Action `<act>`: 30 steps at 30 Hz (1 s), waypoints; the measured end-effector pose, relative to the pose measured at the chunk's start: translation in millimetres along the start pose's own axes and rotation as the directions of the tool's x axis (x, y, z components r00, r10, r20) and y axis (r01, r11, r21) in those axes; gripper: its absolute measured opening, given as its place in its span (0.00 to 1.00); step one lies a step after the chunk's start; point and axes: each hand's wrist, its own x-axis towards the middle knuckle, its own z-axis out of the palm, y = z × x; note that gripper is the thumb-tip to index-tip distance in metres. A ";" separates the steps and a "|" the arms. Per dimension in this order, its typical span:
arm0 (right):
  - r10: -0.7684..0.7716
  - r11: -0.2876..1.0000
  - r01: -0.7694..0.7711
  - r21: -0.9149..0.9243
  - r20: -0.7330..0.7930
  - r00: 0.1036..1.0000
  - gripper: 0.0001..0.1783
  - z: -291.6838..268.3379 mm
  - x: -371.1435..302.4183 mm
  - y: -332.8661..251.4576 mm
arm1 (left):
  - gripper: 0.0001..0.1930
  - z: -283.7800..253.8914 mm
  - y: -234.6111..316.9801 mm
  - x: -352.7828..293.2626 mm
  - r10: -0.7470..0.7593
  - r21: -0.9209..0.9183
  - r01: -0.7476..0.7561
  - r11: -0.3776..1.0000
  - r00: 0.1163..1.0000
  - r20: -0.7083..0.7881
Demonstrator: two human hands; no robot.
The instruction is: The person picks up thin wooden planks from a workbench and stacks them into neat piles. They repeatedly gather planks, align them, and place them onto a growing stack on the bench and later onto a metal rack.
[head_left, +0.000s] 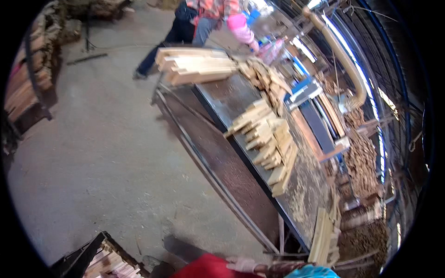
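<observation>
At the lower edge my right hand (243, 264) lies against red cloth (211, 268), its arm coming in from the right with a blue-green sleeve (311, 272). Its fingers are blurred, and I make out nothing held in it. My left hand is out of sight. Nearest to the right hand is a bundle of pale wooden strips (322, 236) at the near end of a long dark table (303, 204). More wooden strips (269, 141) lie in uneven rows at mid-table, and a neat stack of wooden strips (197, 65) sits at its far end.
A machine with rollers (320, 123) stands along the table's right side, under a ribbed hose (343, 51). Another person (208, 18) in pink and dark clothing is beyond the far end. Wood is stacked at left (28, 88), and a crate of wood pieces (109, 264) stands at lower left.
</observation>
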 end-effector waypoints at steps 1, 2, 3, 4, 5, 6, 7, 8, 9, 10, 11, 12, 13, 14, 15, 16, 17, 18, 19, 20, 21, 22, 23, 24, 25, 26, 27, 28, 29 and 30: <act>0.038 0.993 -0.047 0.104 0.094 0.995 0.37 -3.8 6.0 -17.1 | 0.18 -3.9 4.3 11.6 0.002 0.012 -0.002 1.000 1.000 -0.011; 0.064 0.977 -0.096 0.190 0.168 0.984 0.38 -26.2 10.4 -30.1 | 0.18 3.8 8.6 16.6 -0.006 0.010 0.006 1.000 1.000 -0.002; 0.088 0.982 -0.100 0.162 0.082 0.993 0.37 -27.2 8.6 -34.2 | 0.18 4.5 12.9 21.8 -0.025 0.002 0.025 1.000 1.000 -0.004; 0.105 0.985 -0.103 0.136 -0.005 0.994 0.36 -23.5 6.0 -34.3 | 0.18 9.5 13.8 20.7 -0.040 -0.018 0.039 0.999 0.999 -0.001; 0.077 0.995 -0.076 0.069 -0.020 0.997 0.36 -21.3 8.6 -28.3 | 0.18 10.8 22.3 19.5 -0.047 -0.020 0.047 0.999 0.999 -0.010; 0.045 0.999 -0.045 0.003 -0.033 0.998 0.36 -19.1 12.6 -20.5 | 0.18 13.5 29.3 14.6 -0.056 -0.032 0.056 0.998 0.998 -0.008; 0.012 0.998 -0.015 -0.059 -0.045 0.999 0.36 -19.1 15.0 -12.4 | 0.18 12.4 36.7 7.5 -0.061 -0.046 0.060 0.997 0.998 -0.017; 0.012 0.999 -0.014 -0.049 -0.039 0.999 0.36 -21.6 17.7 -10.6 | 0.18 9.9 44.3 -1.3 -0.067 -0.055 0.066 0.996 0.998 -0.018; 0.010 0.999 -0.011 -0.036 -0.029 1.000 0.36 -22.7 18.6 -10.6 | 0.18 6.7 50.8 -12.5 -0.078 -0.076 0.076 0.994 0.997 -0.017; 0.009 1.000 -0.009 -0.017 -0.022 1.000 0.36 -24.5 17.1 -11.5 | 0.18 5.0 58.2 -26.7 -0.078 -0.094 0.078 0.993 0.997 0.000; 0.129 0.991 -0.128 -0.023 0.045 0.991 0.35 -33.7 11.1 -25.0 | 0.18 2.1 65.3 -41.9 -0.084 -0.130 0.085 0.988 0.996 0.013; 0.242 0.970 -0.240 -0.033 0.107 0.964 0.35 -48.6 1.0 -43.3 | 0.18 1.2 75.1 -57.9 -0.093 -0.167 0.099 0.981 0.995 0.040; 0.351 0.936 -0.346 -0.061 0.165 0.922 0.34 -65.6 -8.8 -64.0 | 0.18 1.6 83.4 -75.6 -0.110 -0.223 0.129 0.966 0.989 0.095; 0.328 0.944 -0.327 -0.039 0.202 0.923 0.34 -73.9 -12.3 -62.9 | 0.18 3.9 88.5 -96.6 -0.136 -0.290 0.180 0.940 0.977 0.164; 0.253 0.964 -0.263 0.022 0.207 0.945 0.34 -83.4 -21.1 -58.0 | 0.18 8.7 97.0 -121.6 -0.163 -0.363 0.260 0.895 0.947 0.276; 0.182 0.975 -0.203 0.088 0.206 0.962 0.34 -88.3 -30.4 -52.5 | 0.18 18.3 109.2 -142.3 -0.185 -0.406 0.370 0.836 0.886 0.426; 0.115 0.982 -0.140 0.124 0.195 0.974 0.33 -99.3 -33.2 -53.8 | 0.18 30.0 123.5 -158.0 -0.177 -0.433 0.512 0.742 0.772 0.611; 0.043 0.984 -0.072 0.161 0.175 0.984 0.33 -108.2 -37.2 -52.2 | 0.17 51.9 142.7 -169.7 -0.117 -0.368 0.666 0.649 0.565 0.816; -0.001 0.970 -0.036 0.240 0.152 0.988 0.33 -104.4 -37.3 -44.8 | 0.16 81.2 230.7 -250.3 -0.108 -0.205 0.618 0.759 0.429 0.897; -0.033 0.949 -0.004 0.316 0.114 0.993 0.33 -101.1 -38.2 -38.4 | 0.16 98.9 316.9 -365.4 -0.156 -0.196 0.464 0.864 0.617 0.771; -0.113 0.946 0.089 0.311 0.060 0.992 0.33 -118.4 -27.8 -45.7 | 0.14 98.5 386.4 -436.2 -0.058 -0.209 0.381 0.901 0.581 0.812; -0.186 0.932 0.178 0.315 -0.005 0.983 0.33 -130.4 -14.4 -54.2 | 0.17 99.9 424.6 -460.8 0.163 -0.297 0.327 0.897 0.380 0.911; -0.169 0.905 0.202 0.373 -0.121 0.978 0.29 -130.0 -5.9 -52.5 | 0.25 108.0 459.4 -497.9 0.313 -0.333 0.301 0.893 0.114 0.943; -0.273 0.919 0.306 0.250 -0.158 0.949 0.27 -142.0 11.3 -52.4 | 0.28 107.1 498.2 -538.5 0.380 -0.371 0.133 0.919 -0.054 0.923; -0.385 0.908 0.404 0.111 -0.160 0.909 0.26 -152.2 46.8 -50.4 | 0.31 97.8 548.6 -595.0 0.410 -0.424 -0.030 0.905 -0.202 0.889; -0.433 0.897 0.442 0.014 -0.181 0.883 0.24 -150.8 52.4 -35.5 | 0.35 106.7 585.4 -639.8 0.321 -0.391 -0.105 0.914 -0.403 0.857; -0.087 0.877 0.209 0.433 -0.285 0.955 0.15 -199.9 -46.6 -74.4 | 0.29 106.7 611.4 -687.6 0.254 -0.357 -0.299 0.885 -0.334 0.908; -0.474 0.870 0.475 -0.133 -0.489 0.732 0.20 -156.1 27.2 -5.8 | 0.22 111.6 633.7 -730.4 0.278 -0.542 -0.358 0.760 -0.575 0.769; -0.193 0.905 0.372 0.206 -0.580 0.791 0.14 -161.7 22.5 -4.7 | 0.17 104.8 642.9 -764.6 0.263 -0.611 -0.371 0.700 -0.661 0.703; -0.459 0.882 0.426 -0.199 -0.560 0.690 0.13 -203.5 -9.8 -33.8 | 0.14 86.3 651.9 -791.0 0.282 -0.687 -0.398 0.608 -0.700 0.656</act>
